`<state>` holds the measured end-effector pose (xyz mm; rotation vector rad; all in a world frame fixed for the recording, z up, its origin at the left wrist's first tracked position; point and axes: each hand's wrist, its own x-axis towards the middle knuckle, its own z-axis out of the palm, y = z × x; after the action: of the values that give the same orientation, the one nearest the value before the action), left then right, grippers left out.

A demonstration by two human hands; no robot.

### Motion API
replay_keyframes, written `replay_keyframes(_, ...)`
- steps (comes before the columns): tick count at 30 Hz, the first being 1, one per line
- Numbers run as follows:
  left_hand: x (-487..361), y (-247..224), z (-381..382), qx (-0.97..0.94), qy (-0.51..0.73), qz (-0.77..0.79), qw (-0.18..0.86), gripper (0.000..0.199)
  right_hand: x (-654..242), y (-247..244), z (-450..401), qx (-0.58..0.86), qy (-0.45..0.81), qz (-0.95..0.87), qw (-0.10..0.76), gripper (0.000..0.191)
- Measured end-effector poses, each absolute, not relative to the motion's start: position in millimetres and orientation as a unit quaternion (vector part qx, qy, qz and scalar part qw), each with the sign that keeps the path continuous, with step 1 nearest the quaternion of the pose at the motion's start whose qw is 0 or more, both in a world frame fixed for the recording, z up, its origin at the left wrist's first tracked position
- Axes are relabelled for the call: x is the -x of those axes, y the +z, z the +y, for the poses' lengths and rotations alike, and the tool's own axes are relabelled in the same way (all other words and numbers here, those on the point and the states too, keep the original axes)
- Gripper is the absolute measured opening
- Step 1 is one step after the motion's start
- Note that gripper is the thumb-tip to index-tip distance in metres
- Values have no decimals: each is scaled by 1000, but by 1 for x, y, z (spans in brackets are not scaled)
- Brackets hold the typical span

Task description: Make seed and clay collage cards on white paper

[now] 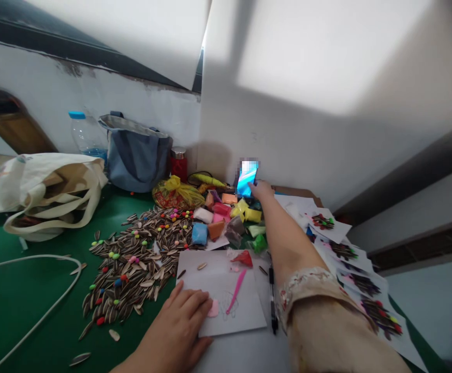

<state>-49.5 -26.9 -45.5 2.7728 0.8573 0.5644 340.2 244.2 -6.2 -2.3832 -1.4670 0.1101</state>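
My left hand [183, 322] lies flat, fingers stretched out, on the left edge of a white sheet [245, 318] with a faint pencil drawing. Beside its fingertips is a flattened piece of pink clay [213, 309]. A pink modelling tool [236, 291] rests across the drawing. My right hand [263, 189] is stretched far forward at the right edge of a lit phone [247, 178] propped upright by the wall. Its thumb overlaps the screen and the other fingers are mostly hidden. A red clay packet [243, 258] lies at the sheet's top edge.
Striped sunflower seeds [144, 264] with coloured pieces are heaped at left. Several clay packets [200, 233] lie below the phone. A black pen [273, 305] is under my right forearm. Seed-decorated papers [381, 316] line the right. Behind stand a blue bag [138, 158], a cream tote [66, 176] and a bottle [84, 135].
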Motion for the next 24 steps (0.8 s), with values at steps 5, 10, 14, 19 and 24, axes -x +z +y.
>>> replay_keyframes(5,50,-44,-27,-934,188,290,94,48,-353,-8,246,818,67,-539,191,47)
replay_keyframes(10,49,-45,-28,-933,186,292,93,48,-354,-15,245,796,106,-564,193,38)
replay_keyframes(14,49,-44,-28,-936,176,290,88,49,-353,-20,247,791,118,-568,194,41)
replay_keyframes(19,49,-43,-26,-937,182,285,89,48,-354,-21,250,793,113,-566,196,43)
replay_keyframes(24,49,-44,-27,-940,168,284,90,52,-354,-21,252,806,96,-552,189,50)
